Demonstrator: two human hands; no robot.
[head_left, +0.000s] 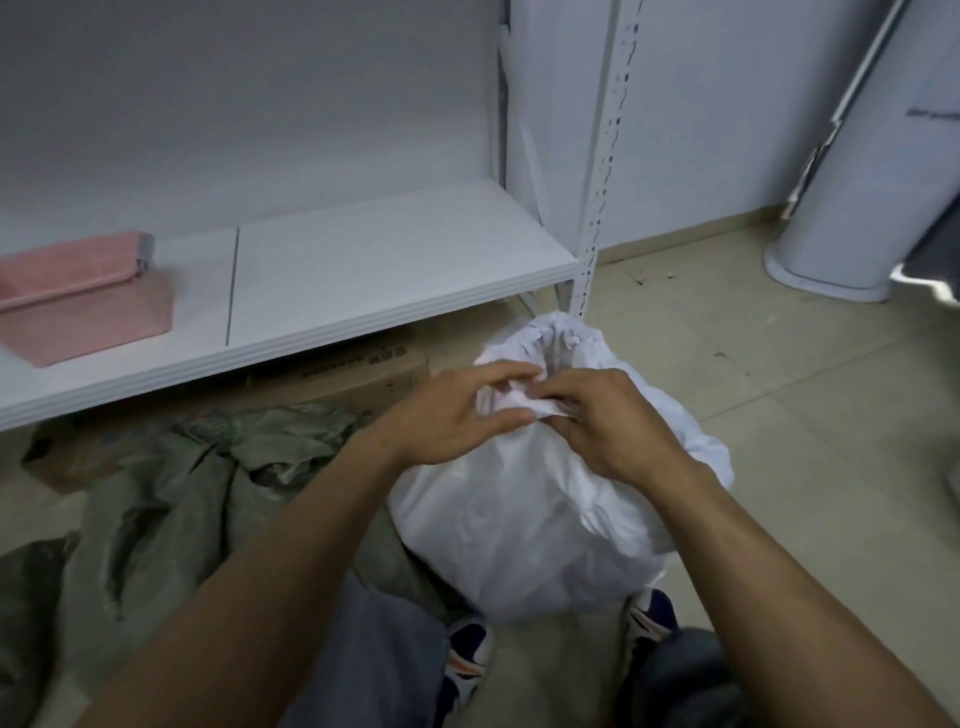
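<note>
A full white sack stands on the floor between my feet, its gathered neck pointing away from me. My left hand pinches the bunched white cloth at the neck between thumb and fingers. My right hand grips the same bunch from the right side, fingers curled over it. The two hands nearly touch each other above the sack.
A low white shelf runs along the left with a pink folded bag on it. A cardboard box and crumpled grey-green sacks lie under and before it. A white cylindrical unit stands at the right on the tiled floor.
</note>
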